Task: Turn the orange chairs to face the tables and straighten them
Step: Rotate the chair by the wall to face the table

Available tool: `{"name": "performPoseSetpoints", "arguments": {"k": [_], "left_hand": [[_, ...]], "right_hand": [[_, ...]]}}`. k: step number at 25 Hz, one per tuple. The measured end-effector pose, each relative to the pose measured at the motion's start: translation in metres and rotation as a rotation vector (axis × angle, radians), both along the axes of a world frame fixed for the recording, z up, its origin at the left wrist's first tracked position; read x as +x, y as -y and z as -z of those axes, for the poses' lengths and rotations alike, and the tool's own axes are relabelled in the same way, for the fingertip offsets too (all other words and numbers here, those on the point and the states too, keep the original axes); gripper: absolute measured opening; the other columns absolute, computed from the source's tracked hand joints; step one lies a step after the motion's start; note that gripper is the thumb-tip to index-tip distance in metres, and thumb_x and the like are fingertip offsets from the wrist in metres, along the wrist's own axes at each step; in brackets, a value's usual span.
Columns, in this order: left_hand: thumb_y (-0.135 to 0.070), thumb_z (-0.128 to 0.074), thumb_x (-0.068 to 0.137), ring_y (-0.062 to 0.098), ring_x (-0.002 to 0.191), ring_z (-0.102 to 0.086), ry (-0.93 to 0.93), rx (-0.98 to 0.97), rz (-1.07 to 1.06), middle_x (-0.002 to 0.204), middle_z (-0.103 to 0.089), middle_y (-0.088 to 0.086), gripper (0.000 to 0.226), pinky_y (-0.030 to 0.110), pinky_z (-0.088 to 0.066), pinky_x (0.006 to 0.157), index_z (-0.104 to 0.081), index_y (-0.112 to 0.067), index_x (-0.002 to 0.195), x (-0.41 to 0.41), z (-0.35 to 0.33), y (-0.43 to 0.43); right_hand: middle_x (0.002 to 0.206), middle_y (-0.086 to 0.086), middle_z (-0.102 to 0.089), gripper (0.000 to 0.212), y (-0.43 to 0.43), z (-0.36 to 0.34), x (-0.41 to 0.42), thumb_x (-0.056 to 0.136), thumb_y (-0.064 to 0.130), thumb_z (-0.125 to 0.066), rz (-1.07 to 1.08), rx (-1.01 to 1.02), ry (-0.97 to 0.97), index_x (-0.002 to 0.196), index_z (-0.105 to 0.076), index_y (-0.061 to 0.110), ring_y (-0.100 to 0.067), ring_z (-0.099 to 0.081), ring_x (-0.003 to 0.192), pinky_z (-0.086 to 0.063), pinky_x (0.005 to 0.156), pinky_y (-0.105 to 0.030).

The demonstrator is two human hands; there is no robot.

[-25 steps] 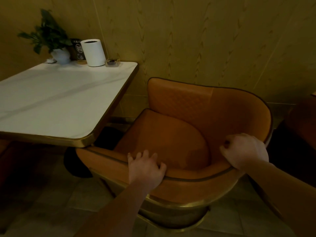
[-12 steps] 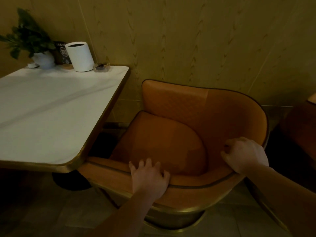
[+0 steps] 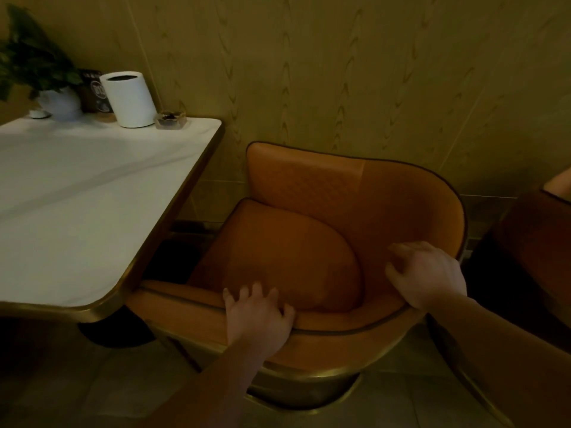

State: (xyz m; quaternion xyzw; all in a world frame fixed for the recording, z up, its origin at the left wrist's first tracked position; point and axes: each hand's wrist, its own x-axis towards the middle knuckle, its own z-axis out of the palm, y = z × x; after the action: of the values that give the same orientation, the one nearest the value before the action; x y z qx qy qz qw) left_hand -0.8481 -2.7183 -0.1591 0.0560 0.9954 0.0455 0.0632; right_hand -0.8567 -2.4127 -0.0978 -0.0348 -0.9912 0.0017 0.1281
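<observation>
An orange tub chair point(image 3: 309, 251) with a gold base stands against the wood-panelled wall, its open front turned left toward the white marble table point(image 3: 77, 196). The chair's near arm reaches under the table's gold-edged corner. My left hand point(image 3: 256, 316) lies over the near rim of the chair with the fingers draped inside. My right hand point(image 3: 429, 276) sits on the right side of the curved back rim. Its fingers are spread and slightly blurred, and the palm is still over the edge.
A second, darker orange chair point(image 3: 537, 251) stands close at the right edge. On the table's far end are a potted plant point(image 3: 34, 63), a white cylinder point(image 3: 128, 98) and a small glass dish point(image 3: 170, 118). The table's dark round base point(image 3: 114, 335) sits beside the chair's near arm.
The chair has shifted left, nearer the table, and its arm now tucks under the corner. My right hand went from a tight fist on the rim to looser, spread fingers.
</observation>
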Motion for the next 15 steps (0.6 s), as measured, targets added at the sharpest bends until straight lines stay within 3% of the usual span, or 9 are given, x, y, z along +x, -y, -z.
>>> {"name": "performPoseSetpoints", "arguments": {"k": [6, 12, 15], "left_hand": [[-0.058, -0.009, 0.09, 0.039, 0.139, -0.031, 0.172, -0.055, 0.001, 0.145, -0.044, 0.015, 0.063, 0.072, -0.004, 0.114, -0.051, -0.027, 0.126, -0.008, -0.007, -0.002], [-0.058, -0.004, 0.089, 0.034, 0.134, -0.038, 0.11, -0.071, 0.001, 0.137, -0.05, 0.01, 0.068, 0.068, -0.008, 0.117, -0.053, -0.028, 0.125, 0.003, -0.004, -0.003], [-0.059, -0.01, 0.095, 0.03, 0.137, -0.037, 0.074, -0.016, -0.005, 0.144, -0.046, 0.006, 0.065, 0.065, -0.008, 0.119, -0.044, -0.03, 0.142, 0.008, -0.006, 0.004]], "right_hand": [[0.111, 0.011, -0.068, 0.042, -0.005, 0.001, -0.007, 0.093, 0.055, -0.042, -0.024, 0.015, 0.008, 0.12, -0.064, 0.032, -0.014, -0.059, 0.104, -0.045, 0.08, -0.034], [0.093, 0.012, -0.065, 0.037, -0.006, 0.0, -0.007, 0.091, 0.055, -0.039, -0.048, 0.047, 0.047, 0.103, -0.066, 0.033, -0.011, -0.055, 0.087, -0.035, 0.068, -0.029], [0.095, 0.01, -0.066, 0.038, -0.005, 0.0, -0.007, 0.092, 0.054, -0.037, -0.063, 0.033, 0.043, 0.103, -0.065, 0.031, -0.013, -0.056, 0.088, -0.038, 0.07, -0.03]]}}
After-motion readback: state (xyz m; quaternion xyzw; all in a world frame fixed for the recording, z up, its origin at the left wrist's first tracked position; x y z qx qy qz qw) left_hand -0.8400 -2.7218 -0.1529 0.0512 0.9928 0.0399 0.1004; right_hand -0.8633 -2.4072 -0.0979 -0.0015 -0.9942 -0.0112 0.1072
